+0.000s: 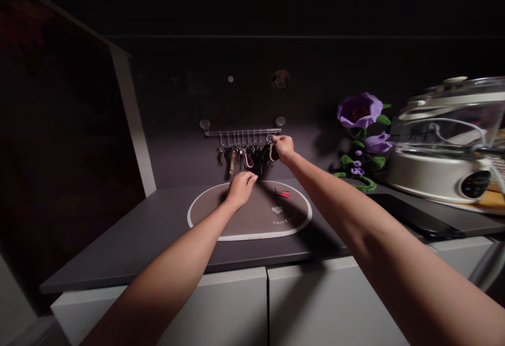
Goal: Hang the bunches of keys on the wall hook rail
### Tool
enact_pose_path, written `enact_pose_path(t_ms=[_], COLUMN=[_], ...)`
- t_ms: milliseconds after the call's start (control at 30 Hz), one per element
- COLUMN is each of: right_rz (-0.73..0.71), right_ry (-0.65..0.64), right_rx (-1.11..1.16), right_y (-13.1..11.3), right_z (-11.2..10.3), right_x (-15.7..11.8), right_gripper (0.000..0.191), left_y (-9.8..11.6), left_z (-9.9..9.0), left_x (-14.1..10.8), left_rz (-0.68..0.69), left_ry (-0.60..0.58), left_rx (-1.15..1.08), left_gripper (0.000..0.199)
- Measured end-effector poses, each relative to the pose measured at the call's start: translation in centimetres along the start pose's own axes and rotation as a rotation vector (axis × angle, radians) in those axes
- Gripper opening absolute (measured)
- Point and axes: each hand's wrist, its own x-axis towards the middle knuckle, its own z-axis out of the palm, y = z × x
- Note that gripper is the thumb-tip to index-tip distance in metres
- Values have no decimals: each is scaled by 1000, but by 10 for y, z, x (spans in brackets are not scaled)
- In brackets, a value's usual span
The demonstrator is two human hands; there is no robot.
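A clear rail (pixel 244 132) with hooks is fixed to the dark wall, and several keys and keychains (pixel 232 161) hang from it. At the rail's right end my right hand (pixel 284 148) is closed in a pinch on a key ring (pixel 270 138) with a beaded strap below it. My left hand (pixel 241 187) hovers over the oval mat (pixel 248 214), its thumb and fingertips pressed together; whatever it may hold is too small to make out. A small red item (pixel 282 193) lies on the mat, towards its back right.
Purple knitted flowers (pixel 360 110) with green leaves stand right of my right forearm. Beyond them is a white appliance with a clear top (pixel 434 172). A black flat device (pixel 418 217) lies on the counter (pixel 118 241). White cabinet doors are below the counter's front edge.
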Motion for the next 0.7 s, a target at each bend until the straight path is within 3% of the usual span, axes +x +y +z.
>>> enact_pose_path(t_ms=[367, 700], right_rz=[117, 82], right_ry=[80, 43], right_rx=[-53, -38], right_y=[8, 20], right_z=[11, 5], right_x=[8, 5], right_gripper=[14, 15], left_y=[-3, -2], left_z=[3, 2], left_x=[0, -2], left_rz=[1, -6], left_ry=[-5, -13], left_rx=[10, 40], left_gripper=[21, 22])
